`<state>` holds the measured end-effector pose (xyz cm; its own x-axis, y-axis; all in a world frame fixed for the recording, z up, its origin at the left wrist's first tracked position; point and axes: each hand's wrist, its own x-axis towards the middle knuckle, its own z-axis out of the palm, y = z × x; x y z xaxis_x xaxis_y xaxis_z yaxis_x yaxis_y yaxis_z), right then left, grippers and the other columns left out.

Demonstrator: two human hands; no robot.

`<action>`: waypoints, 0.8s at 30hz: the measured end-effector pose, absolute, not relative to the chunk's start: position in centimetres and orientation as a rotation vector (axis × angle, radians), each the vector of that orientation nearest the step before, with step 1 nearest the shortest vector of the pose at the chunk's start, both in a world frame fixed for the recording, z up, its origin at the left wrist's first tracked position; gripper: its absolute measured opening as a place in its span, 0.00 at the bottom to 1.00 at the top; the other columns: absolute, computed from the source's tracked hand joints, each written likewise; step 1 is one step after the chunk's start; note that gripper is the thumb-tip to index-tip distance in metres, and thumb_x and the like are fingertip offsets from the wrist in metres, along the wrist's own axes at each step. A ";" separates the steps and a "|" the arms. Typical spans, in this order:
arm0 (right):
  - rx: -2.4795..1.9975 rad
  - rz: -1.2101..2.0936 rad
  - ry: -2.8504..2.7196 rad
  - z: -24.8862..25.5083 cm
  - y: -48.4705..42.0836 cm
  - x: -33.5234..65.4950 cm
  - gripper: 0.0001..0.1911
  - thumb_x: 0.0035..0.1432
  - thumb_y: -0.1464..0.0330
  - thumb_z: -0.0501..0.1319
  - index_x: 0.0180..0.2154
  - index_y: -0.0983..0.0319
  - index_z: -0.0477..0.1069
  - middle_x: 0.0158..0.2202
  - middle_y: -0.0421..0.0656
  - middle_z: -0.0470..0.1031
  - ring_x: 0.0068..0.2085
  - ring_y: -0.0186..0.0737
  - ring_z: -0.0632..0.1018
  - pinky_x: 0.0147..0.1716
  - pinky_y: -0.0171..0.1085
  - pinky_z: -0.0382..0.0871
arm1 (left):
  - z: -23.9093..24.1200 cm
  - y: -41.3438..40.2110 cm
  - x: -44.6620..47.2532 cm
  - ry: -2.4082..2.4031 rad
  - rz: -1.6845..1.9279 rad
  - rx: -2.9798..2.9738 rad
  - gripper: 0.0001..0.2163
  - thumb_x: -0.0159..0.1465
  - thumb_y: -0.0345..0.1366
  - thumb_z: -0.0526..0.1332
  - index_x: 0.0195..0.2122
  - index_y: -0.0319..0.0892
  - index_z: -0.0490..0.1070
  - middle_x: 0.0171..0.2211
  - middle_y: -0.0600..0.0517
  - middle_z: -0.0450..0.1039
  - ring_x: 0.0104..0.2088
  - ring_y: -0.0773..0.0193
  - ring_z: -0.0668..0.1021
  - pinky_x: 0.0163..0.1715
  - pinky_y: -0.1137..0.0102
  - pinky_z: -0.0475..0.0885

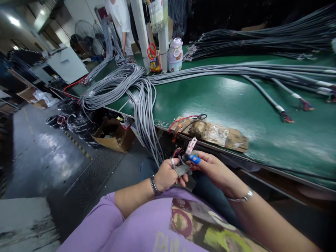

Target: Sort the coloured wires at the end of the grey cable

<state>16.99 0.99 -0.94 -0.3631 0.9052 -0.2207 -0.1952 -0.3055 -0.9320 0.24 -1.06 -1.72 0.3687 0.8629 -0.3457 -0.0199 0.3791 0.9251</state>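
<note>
Lower centre: left hand (165, 174) closed around gray cable (147, 115), steadying wire ends for right hand (212, 168) pinching white connector (190, 145).

Grey cables (136, 91) cross a green table (210, 94); the fingers (194, 159) wear a blue cot, the connector (190, 146) seemingly pinkish-white.

green bench (236, 94) under grey cables (126, 84)

Left hand (166, 174) closing round gray cable end (183, 170), hiding most of it. Colored wire tips (177, 152) too small to count. Pale connector (190, 146) detail blurring out. Gray cable bundle (147, 119) dropping over green table (223, 98) near edge, running behind hands. Person in white (120, 21) getting cut off by top edge.
</note>
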 end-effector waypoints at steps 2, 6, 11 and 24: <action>-1.033 1.803 -1.023 -1.8 0.6 17.2 0.20 0.45 0.52 0.70 0.32 0.61 0.76 0.30 0.43 0.76 0.30 0.37 0.74 0.32 0.37 0.69 | -2.1 -1.1 0.3 1.051 0.791 1.000 0.19 0.54 0.52 0.63 0.28 0.39 0.66 0.19 0.54 0.71 0.14 0.71 0.72 0.11 0.78 0.55; -1.062 1.676 -1.020 -2.3 -0.6 16.7 0.16 0.47 0.56 0.70 0.30 0.61 0.74 0.26 0.40 0.73 0.28 0.34 0.71 0.30 0.35 0.66 | -2.3 -1.1 0.4 1.052 0.846 1.006 0.20 0.55 0.53 0.62 0.27 0.39 0.65 0.20 0.53 0.72 0.15 0.71 0.73 0.11 0.78 0.56; -1.092 1.504 -1.199 -1.5 -0.7 16.0 0.16 0.48 0.55 0.68 0.27 0.60 0.73 0.24 0.40 0.73 0.27 0.36 0.70 0.30 0.37 0.67 | -1.8 -1.1 0.2 0.986 0.731 1.055 0.21 0.53 0.54 0.65 0.28 0.38 0.66 0.20 0.53 0.72 0.16 0.69 0.74 0.13 0.78 0.59; -1.187 1.493 -1.138 -1.4 -0.4 15.4 0.17 0.48 0.54 0.67 0.25 0.60 0.70 0.23 0.39 0.69 0.26 0.36 0.68 0.28 0.36 0.64 | -2.8 -1.0 0.4 1.064 0.986 0.858 0.20 0.53 0.53 0.64 0.26 0.39 0.65 0.19 0.54 0.71 0.14 0.71 0.73 0.10 0.78 0.54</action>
